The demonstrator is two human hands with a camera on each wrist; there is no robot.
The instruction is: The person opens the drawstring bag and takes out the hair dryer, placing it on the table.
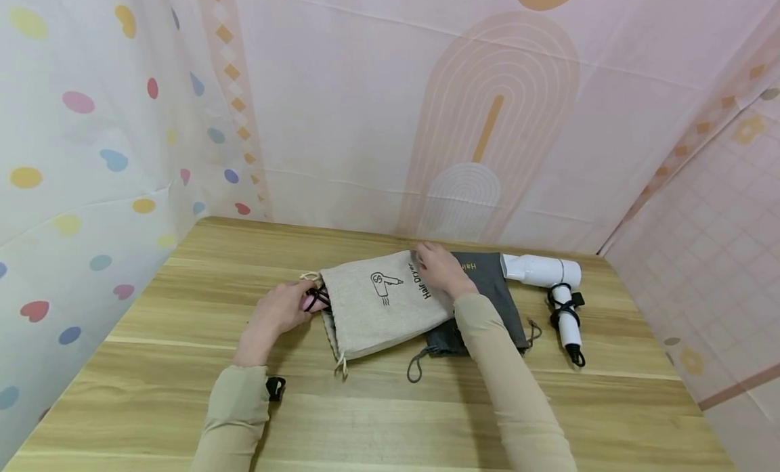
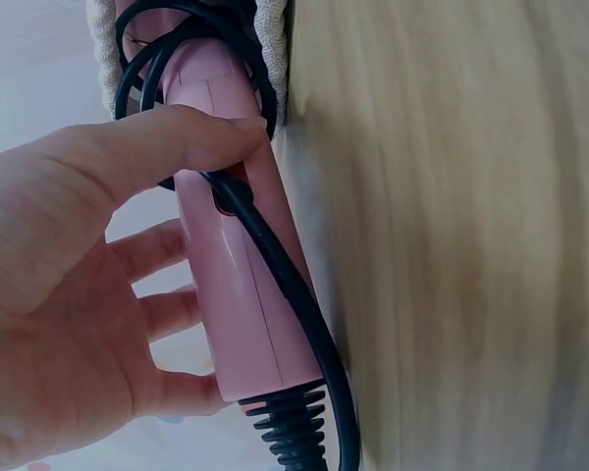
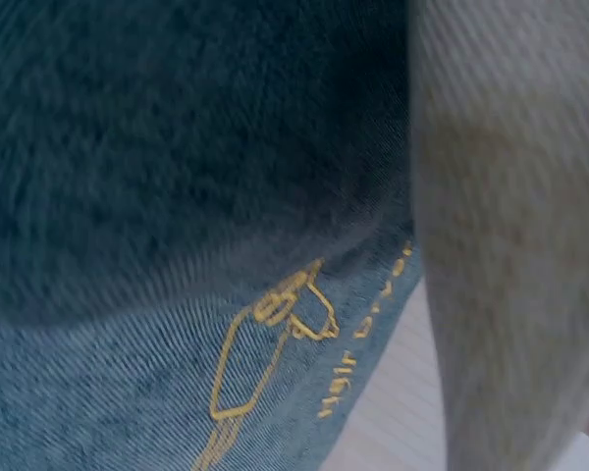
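Note:
A pink hair dryer (image 2: 240, 294) with a black cord wound round its handle lies partly inside a beige drawstring bag (image 1: 384, 323) printed with a dryer drawing. Its head end is hidden by the cloth. My left hand (image 1: 283, 306) grips the handle at the bag's mouth, thumb on one side and fingers on the other. At the bag's far end, my right hand (image 1: 445, 265) holds the corner of the cloth; its fingertips are mostly hidden. Under that arm lies a dark grey drawstring bag (image 3: 177, 392) with yellow dryer print, partly covered by the beige one.
To the right, a white hair dryer (image 1: 536, 270) with a black cord wrapped on its handle lies on the wooden table (image 1: 378, 418). A small black object (image 1: 276, 389) shows beside the left sleeve. Patterned cloth (image 1: 341, 120) hangs behind the table and along both sides.

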